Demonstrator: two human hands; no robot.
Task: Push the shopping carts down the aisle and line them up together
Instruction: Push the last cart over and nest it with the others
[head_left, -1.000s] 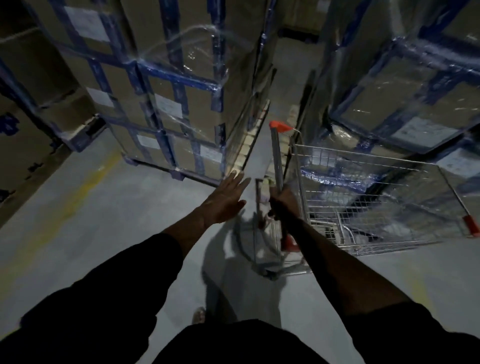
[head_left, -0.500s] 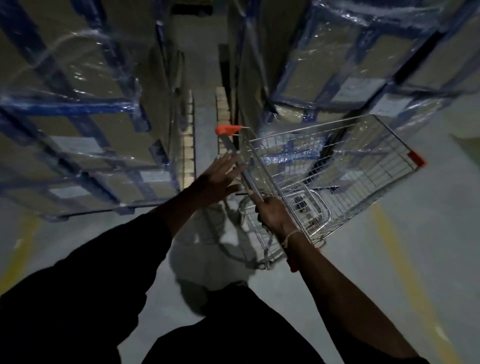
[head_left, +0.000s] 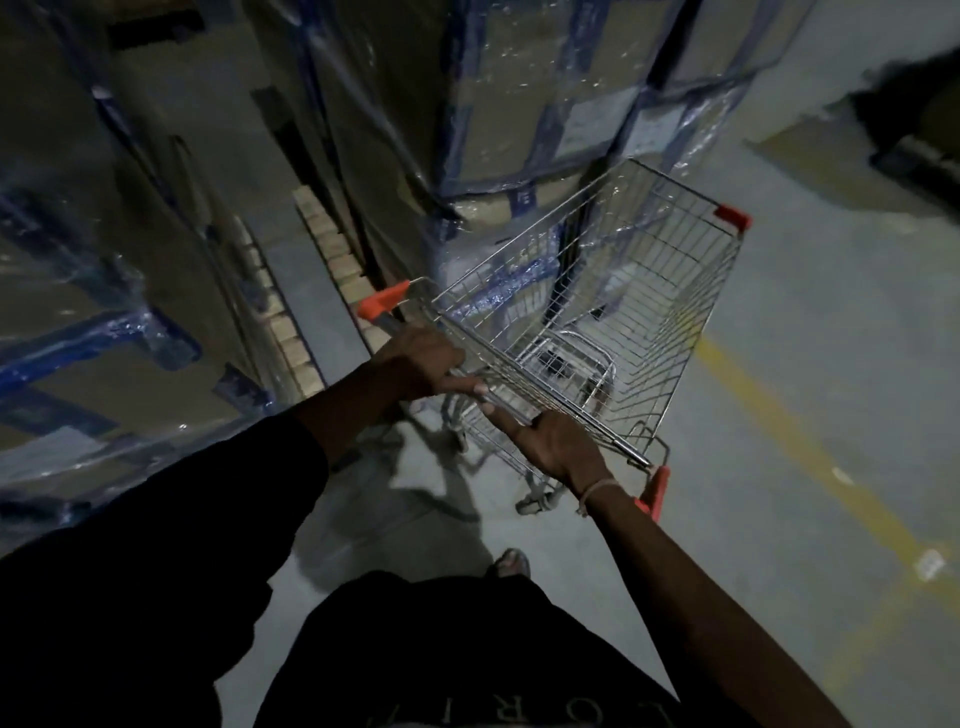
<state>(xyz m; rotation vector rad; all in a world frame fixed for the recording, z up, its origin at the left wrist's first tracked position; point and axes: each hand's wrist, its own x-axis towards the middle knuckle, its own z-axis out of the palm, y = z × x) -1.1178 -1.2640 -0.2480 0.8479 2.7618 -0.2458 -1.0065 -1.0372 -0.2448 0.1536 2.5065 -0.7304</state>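
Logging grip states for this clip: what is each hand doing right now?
Left hand: grips the cart handle.
Right hand: holds the same handle, fingers wrapped over it.

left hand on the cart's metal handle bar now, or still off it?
Touching. The head view shows the left hand curled over the silver wire shopping cart's metal handle bar, near its orange end cap, with no gap visible.

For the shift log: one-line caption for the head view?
Both hands, left hand and right hand, grip the handle of an empty shopping cart beside wrapped pallets.
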